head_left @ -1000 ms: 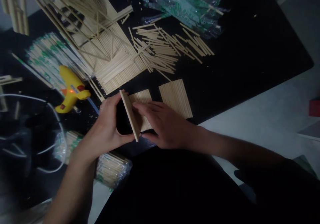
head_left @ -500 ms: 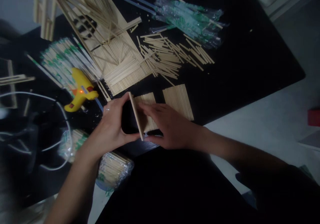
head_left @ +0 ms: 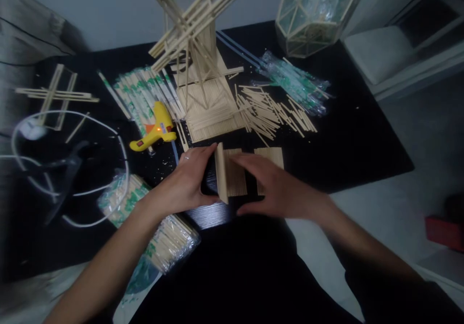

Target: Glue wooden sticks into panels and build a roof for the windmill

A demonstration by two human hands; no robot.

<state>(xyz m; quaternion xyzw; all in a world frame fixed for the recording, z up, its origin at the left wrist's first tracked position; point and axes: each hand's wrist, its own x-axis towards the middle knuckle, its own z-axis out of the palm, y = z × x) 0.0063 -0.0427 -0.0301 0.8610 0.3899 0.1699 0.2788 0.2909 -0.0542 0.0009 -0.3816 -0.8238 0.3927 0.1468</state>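
Note:
My left hand [head_left: 190, 179] grips a small panel of wooden sticks [head_left: 222, 179] standing on edge, fingers at its far end and thumb at its near end. Just right of it, a second stick panel [head_left: 237, 181] lies flat on the dark table. My right hand [head_left: 277, 189] hovers over and beside that panel, thumb and fingers apart, with nothing visible in its grasp. Partly behind the right hand lies a third stick panel [head_left: 273, 156]. Beyond my left hand, a yellow glue gun [head_left: 159, 128] with a lit orange light rests on the table.
A windmill-like stick structure [head_left: 197, 36] stands on a stick base at the back. Loose cut sticks [head_left: 264, 109] are scattered beside it. Wrapped chopsticks [head_left: 139, 94], a bagged bundle [head_left: 172, 244], a white cable [head_left: 125, 169] and a faceted stick-framed container [head_left: 308, 20] surround the work.
The camera view has tilted up, bringing in more of the back. My right hand has drawn away from the upright panel, its thumb and fingers spreading. My left hand still holds the panel.

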